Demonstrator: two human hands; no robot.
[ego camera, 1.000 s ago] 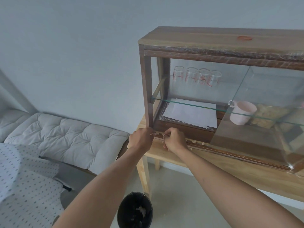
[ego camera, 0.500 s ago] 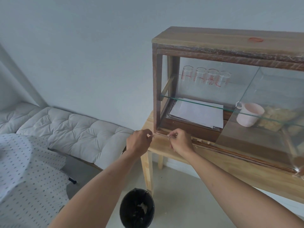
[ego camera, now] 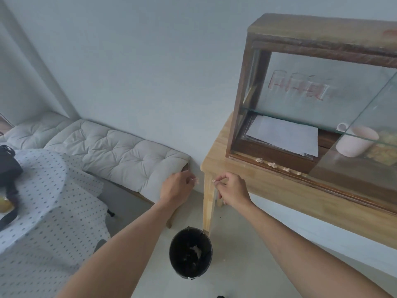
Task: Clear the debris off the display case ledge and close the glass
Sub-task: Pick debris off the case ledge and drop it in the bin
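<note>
A wooden display case stands on a light wooden table at the right. Its left half is open; the glass pane sits slid to the right. Several pale bits of debris lie in a row on the case's front ledge. My left hand pinches a small pale scrap at its fingertips. My right hand pinches another scrap. Both hands hover off the table's left corner, above a black bin on the floor.
Inside the case lie white papers, a pink mug and several glass beakers. A white tufted bench cushion runs along the wall at left. A dotted cloth with dark objects covers the lower left.
Both hands pulled back from the case ledge, down and to the left, each carrying a scrap, and now hang above the bin. My view swung left and down.
</note>
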